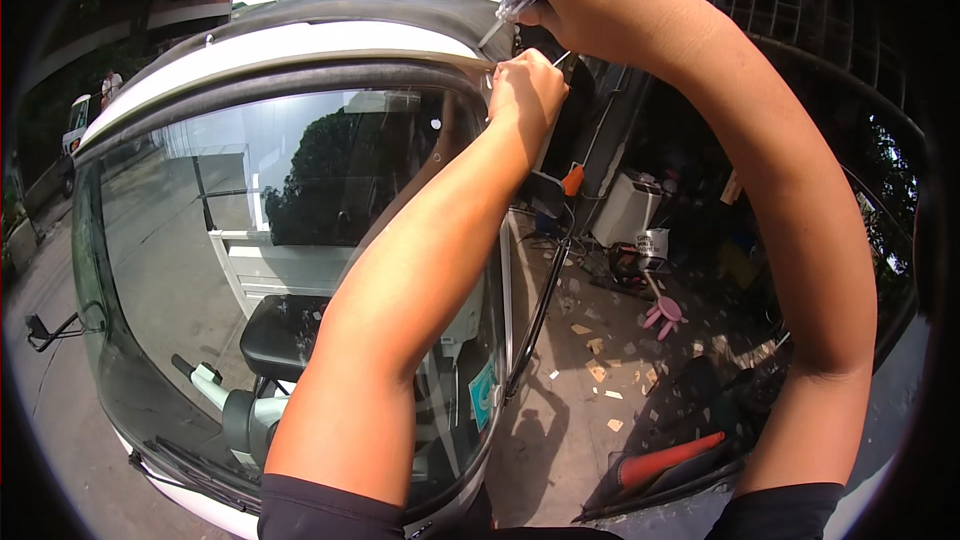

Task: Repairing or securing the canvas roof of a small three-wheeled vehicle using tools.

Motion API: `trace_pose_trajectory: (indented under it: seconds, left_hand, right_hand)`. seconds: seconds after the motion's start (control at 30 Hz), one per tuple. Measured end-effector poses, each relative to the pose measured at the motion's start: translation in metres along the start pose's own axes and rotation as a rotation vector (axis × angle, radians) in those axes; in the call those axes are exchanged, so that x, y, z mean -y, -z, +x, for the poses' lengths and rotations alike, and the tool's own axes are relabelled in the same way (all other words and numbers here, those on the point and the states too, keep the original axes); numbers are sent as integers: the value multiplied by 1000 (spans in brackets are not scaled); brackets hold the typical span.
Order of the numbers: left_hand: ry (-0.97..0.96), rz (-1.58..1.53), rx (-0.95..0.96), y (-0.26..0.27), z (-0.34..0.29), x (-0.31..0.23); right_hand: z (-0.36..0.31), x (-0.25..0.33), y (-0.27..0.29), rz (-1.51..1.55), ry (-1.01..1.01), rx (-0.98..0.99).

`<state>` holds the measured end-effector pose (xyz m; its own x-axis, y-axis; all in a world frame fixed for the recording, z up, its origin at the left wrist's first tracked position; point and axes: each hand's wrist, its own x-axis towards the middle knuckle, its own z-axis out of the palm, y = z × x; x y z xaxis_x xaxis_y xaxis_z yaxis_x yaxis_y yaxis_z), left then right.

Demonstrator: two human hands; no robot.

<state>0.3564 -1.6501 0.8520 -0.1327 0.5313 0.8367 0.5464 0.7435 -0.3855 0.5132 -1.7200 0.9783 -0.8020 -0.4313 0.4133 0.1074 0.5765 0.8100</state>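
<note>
My right hand [590, 0] is raised at the top and closed around the clear handle of a screwdriver [516, 3]. Its thin shaft slants down toward the upper right corner of a small vehicle's roof [400, 6]. Just below, my left hand [527, 90] is closed at the end of the white band [300, 41] above the windshield [170, 200]. A thin rod [562, 57] sticks out beside its knuckles; what the fingers grip is hidden. My left forearm crosses in front of the glass.
Behind the glass are a black seat [285, 335] and handlebars. A side mirror arm [55, 330] juts out at left. To the right, scraps litter the ground around a pink stool [662, 315], a white bucket [652, 245] and an orange-red cone [670, 458]. An orange lamp [573, 180] hangs near the frame.
</note>
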Motion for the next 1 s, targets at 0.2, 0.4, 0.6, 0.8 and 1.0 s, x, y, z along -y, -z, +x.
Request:
trace_pose_trajectory:
  seconds: [0.2,0.4,0.6,0.8,1.0]
  left_hand:
    - [-93,-86,67,7,-3,2]
    - [109,-178,6,-7,0,2]
    - [199,-222,25,-5,8,-11]
    - [208,-385,-77,3,-4,13]
    - [199,-1232,-206,53,-44,-39]
  right_hand:
    - [10,11,11,169,-337,72]
    - [10,6,3,-126,-2,48]
    - [-103,-21,23,154,-463,-517]
    - [-237,67,-79,1249,-1046,-297]
    - [-290,144,-151,2136,-1323,-617]
